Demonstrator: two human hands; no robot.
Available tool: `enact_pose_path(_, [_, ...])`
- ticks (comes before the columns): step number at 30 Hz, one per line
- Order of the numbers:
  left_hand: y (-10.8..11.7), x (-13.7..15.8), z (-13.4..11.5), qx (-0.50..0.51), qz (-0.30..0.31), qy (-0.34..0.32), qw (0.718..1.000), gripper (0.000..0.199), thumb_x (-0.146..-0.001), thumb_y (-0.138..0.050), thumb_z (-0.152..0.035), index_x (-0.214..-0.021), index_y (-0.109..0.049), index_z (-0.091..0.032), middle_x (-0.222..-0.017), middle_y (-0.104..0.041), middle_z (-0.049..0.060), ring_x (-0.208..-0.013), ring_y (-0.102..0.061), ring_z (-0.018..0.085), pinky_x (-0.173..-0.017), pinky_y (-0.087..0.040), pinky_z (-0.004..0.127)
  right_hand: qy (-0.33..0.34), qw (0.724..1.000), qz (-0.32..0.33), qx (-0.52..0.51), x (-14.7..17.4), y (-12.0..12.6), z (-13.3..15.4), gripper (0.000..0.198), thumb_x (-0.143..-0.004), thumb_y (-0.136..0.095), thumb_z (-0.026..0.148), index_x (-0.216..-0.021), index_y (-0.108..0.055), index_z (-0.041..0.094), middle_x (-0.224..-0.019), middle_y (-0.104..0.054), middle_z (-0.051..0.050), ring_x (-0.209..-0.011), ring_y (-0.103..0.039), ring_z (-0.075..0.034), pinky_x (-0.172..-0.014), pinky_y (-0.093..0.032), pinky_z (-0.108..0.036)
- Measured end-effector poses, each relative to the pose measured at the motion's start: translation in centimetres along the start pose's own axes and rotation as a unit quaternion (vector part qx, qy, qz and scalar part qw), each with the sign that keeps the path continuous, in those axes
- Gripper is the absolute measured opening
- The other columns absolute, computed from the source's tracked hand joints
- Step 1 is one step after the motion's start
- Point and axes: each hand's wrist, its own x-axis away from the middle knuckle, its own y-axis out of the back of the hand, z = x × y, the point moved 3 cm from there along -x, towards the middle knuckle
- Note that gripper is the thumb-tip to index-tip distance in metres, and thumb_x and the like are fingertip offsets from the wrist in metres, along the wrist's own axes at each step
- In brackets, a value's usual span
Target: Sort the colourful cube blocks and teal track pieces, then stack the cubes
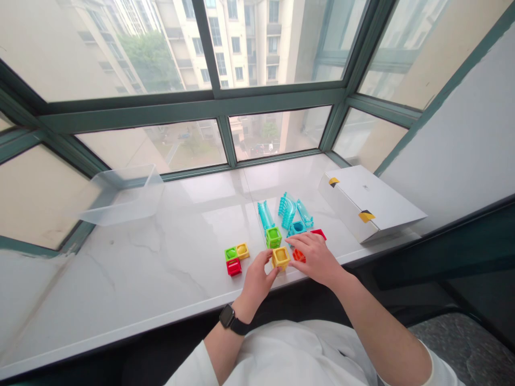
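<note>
My left hand (257,279), with a black watch on the wrist, has its fingers and thumb around the left side of a yellow block (280,258) with a round recess on top. At the block's right, my right hand (316,254) reaches in with fingers stretched and thumb apart. An orange block (299,255) shows beneath its palm, partly covered. Just behind the yellow block stands a green block (273,237). A red piece (318,235) pokes out beyond my right knuckles. Left of my hands sit a small green block (230,253), a yellow one (242,250) and a red one (234,267), grouped together.
Clear teal track pieces (287,209) and a teal block (298,228) lie behind the hands. A white box (370,198) with yellow-black tabs stands at right. At far left is a translucent plastic bin (120,214). The white marble-look ledge (161,268) ends at its front edge; windows rise behind.
</note>
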Motion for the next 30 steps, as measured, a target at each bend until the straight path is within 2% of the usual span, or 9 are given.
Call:
enact_pose_path(4, [0.0, 0.1, 0.3, -0.018, 0.002, 0.0, 1.0, 0.049, -0.089, -0.074, -0.025, -0.136, -0.058, -0.028, -0.133, -0.071, 0.009, -0.121, -0.071, 0.027, -0.108, -0.057, 0.052, -0.041, 0.998, -0.052, -0.024, 1.0, 1.5, -0.9, 0.038, -0.093, -0.068, 0.032, -0.13, -0.069, 0.027, -0.132, -0.07, -0.009, -0.126, -0.06, -0.03, -0.108, -0.04, -0.048])
enact_pose_path(8, [0.1, 0.1, 0.5, -0.027, 0.001, -0.004, 1.0, 0.052, -0.088, -0.076, -0.026, -0.137, -0.059, -0.029, -0.133, -0.072, 0.009, -0.119, -0.073, 0.028, -0.106, -0.059, 0.052, -0.07, 0.992, -0.091, -0.043, 2.1, 1.9, -1.8, 0.032, -0.096, -0.063, 0.033, -0.127, -0.07, 0.026, -0.128, -0.072, -0.009, -0.124, -0.061, -0.03, -0.107, -0.041, -0.047])
enact_pose_path(16, [0.8, 0.6, 0.7, -0.035, -0.005, -0.018, 0.999, 0.059, -0.086, -0.082, -0.034, -0.139, -0.055, -0.028, -0.135, -0.071, 0.008, -0.122, -0.071, 0.026, -0.106, -0.058, 0.048, -0.045, 0.988, -0.133, -0.068, 2.3, 2.5, -0.7, 0.028, -0.098, -0.062, 0.032, -0.124, -0.071, 0.025, -0.122, -0.073, -0.009, -0.119, -0.063, -0.029, -0.106, -0.045, -0.046])
enact_pose_path(19, [2.8, 1.3, 1.0, -0.059, -0.029, -0.031, 0.997, 0.045, -0.091, -0.076, -0.04, -0.13, -0.06, -0.026, -0.125, -0.074, 0.009, -0.113, -0.073, 0.026, -0.099, -0.061, 0.046, -0.036, 0.983, -0.164, -0.079, 2.0, 3.2, 0.0, 0.027, -0.099, -0.06, 0.03, -0.123, -0.071, 0.024, -0.12, -0.074, -0.01, -0.117, -0.064, -0.029, -0.105, -0.049, -0.047])
enact_pose_path(22, [6.2, 1.9, 1.7, -0.123, -0.085, -0.044, 0.988, 0.023, -0.101, -0.06, -0.04, -0.119, -0.066, -0.026, -0.117, -0.076, 0.009, -0.11, -0.073, 0.026, -0.098, -0.06, 0.045, -0.015, 0.974, -0.2, -0.109, 2.1, 3.8, 1.1, 0.026, -0.1, -0.058, 0.027, -0.121, -0.071, 0.025, -0.115, -0.075, -0.01, -0.113, -0.067, -0.028, -0.102, -0.054, -0.045])
enact_pose_path(25, [9.9, 2.4, 3.2, -0.181, -0.142, -0.031, 0.973, 0.023, -0.104, -0.05, -0.036, -0.116, -0.067, -0.025, -0.115, -0.074, 0.009, -0.111, -0.07, 0.027, -0.102, -0.056, 0.049, 0.031, 0.962, -0.212, -0.17, 2.2, 3.8, 3.2, 0.025, -0.1, -0.056, 0.022, -0.12, -0.071, 0.027, -0.106, -0.076, -0.008, -0.1, -0.071, -0.024, -0.091, -0.058, -0.039])
enact_pose_path(27, [11.9, 2.7, 4.4, -0.206, -0.157, -0.02, 0.966, 0.026, -0.105, -0.045, -0.034, -0.117, -0.067, -0.024, -0.117, -0.073, 0.009, -0.113, -0.068, 0.028, -0.105, -0.054, 0.051, 0.07, 0.958, -0.174, -0.216, 2.1, 3.2, 5.1, 0.025, -0.101, -0.054, 0.021, -0.119, -0.071, 0.028, -0.097, -0.077, -0.005, -0.087, -0.072, -0.02, -0.081, -0.059, -0.033])
enact_pose_path(30, [13.4, 3.0, 5.8, -0.222, -0.144, -0.006, 0.964, 0.029, -0.105, -0.043, -0.033, -0.12, -0.067, -0.025, -0.126, -0.071, 0.009, -0.121, -0.066, 0.028, -0.11, -0.052, 0.052, 0.111, 0.961, -0.049, -0.248, 1.3, 0.9, 8.3, 0.024, -0.102, -0.053, 0.025, -0.117, -0.072, 0.028, -0.095, -0.077, -0.004, -0.082, -0.072, -0.017, -0.078, -0.058, -0.029])
